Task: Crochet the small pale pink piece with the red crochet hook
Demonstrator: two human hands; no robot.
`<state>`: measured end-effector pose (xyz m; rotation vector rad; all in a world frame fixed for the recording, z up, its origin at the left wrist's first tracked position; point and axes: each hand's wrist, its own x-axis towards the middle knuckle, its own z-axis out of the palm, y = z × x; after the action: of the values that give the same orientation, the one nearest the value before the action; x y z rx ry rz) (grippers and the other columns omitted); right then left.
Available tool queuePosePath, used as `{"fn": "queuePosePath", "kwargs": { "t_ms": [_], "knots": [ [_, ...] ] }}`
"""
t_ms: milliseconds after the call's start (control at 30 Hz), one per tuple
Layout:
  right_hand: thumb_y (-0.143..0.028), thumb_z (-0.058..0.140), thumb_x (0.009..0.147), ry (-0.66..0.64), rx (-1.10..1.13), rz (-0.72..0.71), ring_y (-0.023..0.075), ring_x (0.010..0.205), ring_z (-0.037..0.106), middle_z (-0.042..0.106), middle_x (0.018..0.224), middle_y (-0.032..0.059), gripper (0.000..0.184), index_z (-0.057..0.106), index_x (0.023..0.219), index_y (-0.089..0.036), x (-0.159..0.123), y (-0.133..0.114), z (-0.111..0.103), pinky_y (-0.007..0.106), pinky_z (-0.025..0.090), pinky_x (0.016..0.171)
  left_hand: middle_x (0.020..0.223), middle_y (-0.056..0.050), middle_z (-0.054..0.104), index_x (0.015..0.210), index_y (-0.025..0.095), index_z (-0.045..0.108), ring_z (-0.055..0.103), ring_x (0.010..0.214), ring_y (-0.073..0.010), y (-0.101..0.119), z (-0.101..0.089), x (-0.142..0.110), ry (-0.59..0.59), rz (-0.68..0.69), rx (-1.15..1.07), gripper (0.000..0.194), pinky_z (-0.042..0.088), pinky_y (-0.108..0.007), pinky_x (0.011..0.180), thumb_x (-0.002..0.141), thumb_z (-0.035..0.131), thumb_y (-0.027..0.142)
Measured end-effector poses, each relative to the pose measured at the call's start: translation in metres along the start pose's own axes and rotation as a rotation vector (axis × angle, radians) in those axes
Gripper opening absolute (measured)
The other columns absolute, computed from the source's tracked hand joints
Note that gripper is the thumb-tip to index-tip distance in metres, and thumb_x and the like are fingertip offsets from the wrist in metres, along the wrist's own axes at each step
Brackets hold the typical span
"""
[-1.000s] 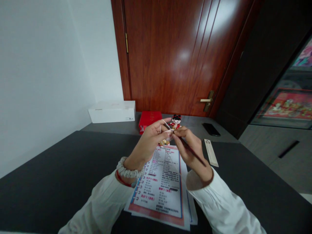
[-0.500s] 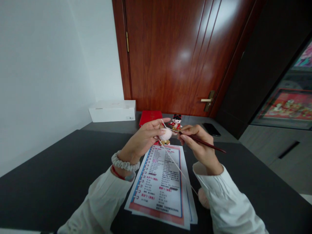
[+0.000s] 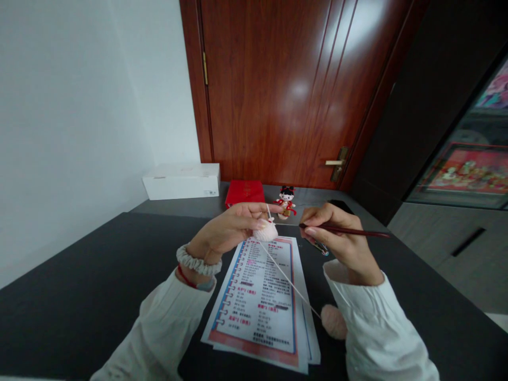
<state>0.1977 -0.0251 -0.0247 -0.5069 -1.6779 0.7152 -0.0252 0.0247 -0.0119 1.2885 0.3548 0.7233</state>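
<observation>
White box (image 3: 180, 182): beyond printed sheet (image 3: 260, 334), to its left. Left hand (image 3: 222, 230): over sheet's far-left corner, pinching pale crocheted piece (image 3: 266, 233) above sheet's far edge. Doll (image 3: 286, 198): beyond that edge. Yarn ball (image 3: 333, 321): just right of sheet. Right hand (image 3: 342, 237): sheet's right, fingers pinching dark hook handle (image 3: 359, 231).

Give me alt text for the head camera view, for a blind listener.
A person's left hand holds a pale pink yarn piece while the right hand grips a red-brown-handled hook. A strand runs from the piece over printed sheets to a yarn ball on the dark table. Behind are a doll, a red box and a white box.
</observation>
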Motion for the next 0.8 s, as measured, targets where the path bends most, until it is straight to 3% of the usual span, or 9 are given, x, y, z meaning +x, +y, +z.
{"fn": "queuePosePath", "kwargs": {
  "t_ms": [133, 300, 433, 533, 800],
  "knots": [
    [-0.025, 0.073, 0.077, 0.021, 0.144, 0.068, 0.0123, 0.055, 0.054, 0.063, 0.065, -0.0009, 0.013, 0.062, 0.073, -0.019, 0.004, 0.004, 0.003, 0.025, 0.041, 0.048, 0.078, -0.006, 0.065, 0.108, 0.011, 0.068, 0.059, 0.066, -0.0127, 0.0, 0.002, -0.002, -0.019, -0.007, 0.031, 0.042, 0.042, -0.023, 0.062, 0.068, 0.074, 0.019],
    [-0.027, 0.07, 0.079, 0.043, 0.317, 0.123, 0.0095, 0.044, 0.047, 0.059, 0.055, -0.004, 0.019, 0.055, 0.069, -0.019, 0.011, 0.007, 0.009, 0.022, 0.034, 0.041, 0.073, 0.001, 0.061, 0.111, 0.015, 0.067, 0.057, 0.067, -0.0105, 0.0, 0.019, -0.004, 0.152, 0.173, 0.246, 0.036, 0.043, -0.023, 0.067, 0.075, 0.069, 0.018],
    [-0.027, 0.068, 0.08, 0.093, 0.183, 0.124, 0.0101, 0.048, 0.049, 0.059, 0.059, -0.0032, 0.018, 0.055, 0.071, -0.02, 0.011, 0.006, 0.009, 0.023, 0.037, 0.044, 0.067, 0.004, 0.056, 0.108, 0.015, 0.065, 0.057, 0.067, -0.011, 0.002, 0.031, -0.002, 0.289, 0.3, 0.433, 0.031, 0.046, -0.026, 0.072, 0.077, 0.065, 0.016],
    [-0.025, 0.067, 0.082, 0.11, 0.074, 0.078, 0.0103, 0.053, 0.05, 0.058, 0.062, -0.0032, 0.014, 0.057, 0.074, -0.02, 0.008, 0.002, 0.01, 0.023, 0.038, 0.048, 0.068, 0.003, 0.058, 0.102, 0.014, 0.066, 0.059, 0.067, -0.0121, 0.004, 0.033, 0.001, 0.309, 0.32, 0.52, 0.024, 0.048, -0.028, 0.074, 0.078, 0.063, 0.016],
    [-0.021, 0.062, 0.086, 0.112, -0.104, 0.005, 0.0097, 0.056, 0.051, 0.057, 0.066, -0.0032, 0.012, 0.056, 0.076, -0.02, 0.007, -0.005, 0.015, 0.023, 0.038, 0.05, 0.068, 0.002, 0.058, 0.114, 0.013, 0.061, 0.059, 0.066, -0.0124, 0.003, 0.032, 0.003, 0.332, 0.323, 0.546, 0.034, 0.047, -0.026, 0.065, 0.081, 0.062, 0.017]
  ]
}}
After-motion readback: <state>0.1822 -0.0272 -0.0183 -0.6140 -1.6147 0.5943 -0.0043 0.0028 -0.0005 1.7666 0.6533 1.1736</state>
